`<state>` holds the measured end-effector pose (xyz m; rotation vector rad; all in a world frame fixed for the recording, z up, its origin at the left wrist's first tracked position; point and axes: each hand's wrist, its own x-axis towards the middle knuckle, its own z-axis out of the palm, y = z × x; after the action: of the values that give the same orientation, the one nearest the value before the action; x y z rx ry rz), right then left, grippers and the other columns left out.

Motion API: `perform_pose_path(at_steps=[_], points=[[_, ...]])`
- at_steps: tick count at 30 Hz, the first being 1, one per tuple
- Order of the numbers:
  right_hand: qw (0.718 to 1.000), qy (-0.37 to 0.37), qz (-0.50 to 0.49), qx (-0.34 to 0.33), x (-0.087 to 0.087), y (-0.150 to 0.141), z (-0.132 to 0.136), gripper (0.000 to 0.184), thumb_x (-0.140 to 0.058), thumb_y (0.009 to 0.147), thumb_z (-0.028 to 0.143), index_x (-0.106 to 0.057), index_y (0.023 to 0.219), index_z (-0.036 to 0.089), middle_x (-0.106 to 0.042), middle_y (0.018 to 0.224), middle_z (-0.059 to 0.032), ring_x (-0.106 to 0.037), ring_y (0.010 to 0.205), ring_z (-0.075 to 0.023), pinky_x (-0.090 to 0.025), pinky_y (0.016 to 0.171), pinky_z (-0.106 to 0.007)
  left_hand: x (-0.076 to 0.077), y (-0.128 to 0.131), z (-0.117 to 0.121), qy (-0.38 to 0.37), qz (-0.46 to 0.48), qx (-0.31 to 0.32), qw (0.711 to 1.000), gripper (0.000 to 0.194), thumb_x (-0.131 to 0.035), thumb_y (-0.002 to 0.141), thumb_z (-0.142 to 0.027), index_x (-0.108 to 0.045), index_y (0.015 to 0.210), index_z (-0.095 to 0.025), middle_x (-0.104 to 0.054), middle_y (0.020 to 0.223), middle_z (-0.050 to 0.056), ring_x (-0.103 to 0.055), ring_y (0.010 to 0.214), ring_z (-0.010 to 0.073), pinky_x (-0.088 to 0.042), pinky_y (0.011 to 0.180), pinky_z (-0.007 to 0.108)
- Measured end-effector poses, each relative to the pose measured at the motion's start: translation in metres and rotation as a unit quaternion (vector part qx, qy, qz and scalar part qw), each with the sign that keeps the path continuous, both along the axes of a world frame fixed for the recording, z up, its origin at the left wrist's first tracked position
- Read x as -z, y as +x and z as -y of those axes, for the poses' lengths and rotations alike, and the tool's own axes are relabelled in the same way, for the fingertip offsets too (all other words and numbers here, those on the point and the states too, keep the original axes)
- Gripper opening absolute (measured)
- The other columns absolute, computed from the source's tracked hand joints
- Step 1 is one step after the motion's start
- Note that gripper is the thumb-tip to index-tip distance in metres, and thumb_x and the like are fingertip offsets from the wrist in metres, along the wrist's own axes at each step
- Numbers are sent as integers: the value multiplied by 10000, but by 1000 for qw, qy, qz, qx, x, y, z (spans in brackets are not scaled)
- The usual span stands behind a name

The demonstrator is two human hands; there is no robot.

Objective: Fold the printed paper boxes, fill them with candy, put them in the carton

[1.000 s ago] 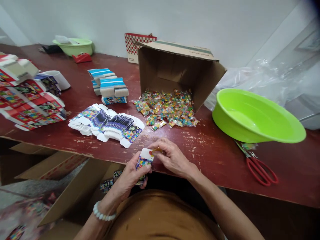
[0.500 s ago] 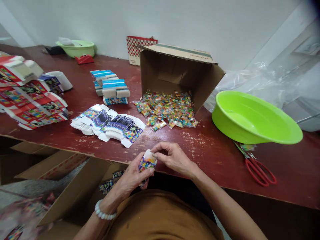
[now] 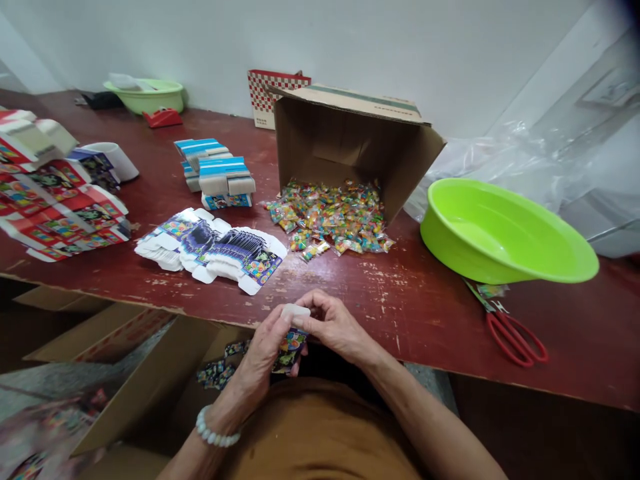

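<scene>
A small printed candy box (image 3: 291, 343), purple with bright colours, is held over the table's front edge. My left hand (image 3: 265, 343) wraps round its side, with a bead bracelet on the wrist. My right hand (image 3: 335, 327) pinches the white flap at the box's top, its thumb pressed on the flap. The inside of the box is hidden. Beyond my hands a fanned stack of flat purple cartons (image 3: 215, 247) lies on the table. Small clear packets of colourful candy (image 3: 335, 217) spill from a tipped cardboard box (image 3: 350, 133).
A green basin (image 3: 505, 233) stands at the right, with red-handled scissors (image 3: 515, 333) before it. Blue-and-white bundles (image 3: 220, 173) and red printed cartons (image 3: 65, 193) are at the left. An open carton (image 3: 135, 387) with printed boxes inside sits below the table edge.
The box's top flap has been folded over, covering the opening where the contents showed. My right hand has closed in on the box top. The view has shifted slightly.
</scene>
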<state>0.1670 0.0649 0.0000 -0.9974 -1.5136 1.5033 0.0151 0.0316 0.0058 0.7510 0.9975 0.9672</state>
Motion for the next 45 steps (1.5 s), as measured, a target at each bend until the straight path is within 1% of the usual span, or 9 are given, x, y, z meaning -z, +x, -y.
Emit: perform_pose_path(at_steps=[5, 15, 19, 25, 29, 32, 36, 40, 45], points=[[962, 255, 88, 50, -9, 0, 8, 205, -572, 941, 315, -733, 875, 206, -716, 887, -64, -656, 854, -181, -514, 819, -323, -6, -3, -2, -107, 122, 43, 986, 490, -568, 826, -671, -580, 934, -194, -669, 593, 27, -609, 370, 179, -494, 331, 264], [989, -130, -72, 0, -14, -10, -2, 245, -744, 757, 377, -650, 765, 151, -736, 1011, -80, -585, 443, -76, -455, 425, -220, -2, -3, -1, -80, 114, 8, 990, 670, -434, 896, -676, -543, 1305, -157, -671, 592, 35, -615, 371, 181, -485, 341, 251], [996, -59, -62, -12, -14, -8, -1, 226, -700, 822, 374, -638, 767, 164, -724, 1046, -66, -587, 485, -70, -481, 482, -233, -3, -7, -1, -84, 94, -10, 992, 752, -487, 859, -697, -530, 1359, -137, -658, 573, 26, -601, 369, 165, -476, 338, 235], [984, 173, 45, -21, -10, -6, 8, 44, -672, 869, 252, -670, 861, 209, -697, 1082, -57, -638, 1017, -178, -499, 913, -336, -6, -8, -5, -108, 116, -24, 987, 607, -583, 854, -444, -512, 1388, -164, -659, 619, 16, -598, 366, 176, -490, 311, 267], [993, 70, 61, -73, 1, -19, -10, 190, -601, 918, 385, -653, 894, 204, -702, 1004, -42, -647, 748, -135, -524, 688, -270, 0, -21, 2, -85, 69, -37, 993, 668, -548, 847, -463, -432, 1453, -208, -641, 582, -3, -571, 353, 183, -467, 332, 277], [989, 68, 134, 6, 8, -33, -45, 257, -626, 889, 391, -642, 1050, 192, -690, 941, -35, -619, 682, -131, -513, 661, -270, 6, -50, 22, -45, -81, -59, 994, 630, -565, 850, -540, -513, 1405, -246, -684, 681, 18, -637, 507, 196, -502, 479, 284], [945, 179, 249, 111, 13, -53, -96, 466, -666, 844, 275, -552, 1282, 164, -611, 1244, -126, -625, 1011, -209, -488, 934, -367, 11, -88, 42, 55, -438, -94, 893, 533, -647, 787, -568, -656, 1244, -295, -741, 910, 56, -694, 858, 297, -502, 752, 359], [916, 192, 338, 103, 16, -67, -118, 622, -649, 864, 308, -426, 1424, 152, -503, 1414, -180, -506, 1271, -296, -409, 1052, -446, 9, -90, 12, 164, -620, -136, 755, 493, -593, 852, -508, -582, 1273, -251, -718, 1086, 107, -659, 969, 319, -449, 841, 387], [898, 189, 389, 80, 21, -66, -116, 602, -622, 888, 350, -428, 1420, 145, -542, 1363, -177, -545, 1215, -306, -439, 1003, -438, 9, -69, -46, 158, -659, -156, 718, 445, -567, 897, -421, -526, 1301, -236, -763, 1001, 93, -673, 891, 312, -402, 680, 334]])
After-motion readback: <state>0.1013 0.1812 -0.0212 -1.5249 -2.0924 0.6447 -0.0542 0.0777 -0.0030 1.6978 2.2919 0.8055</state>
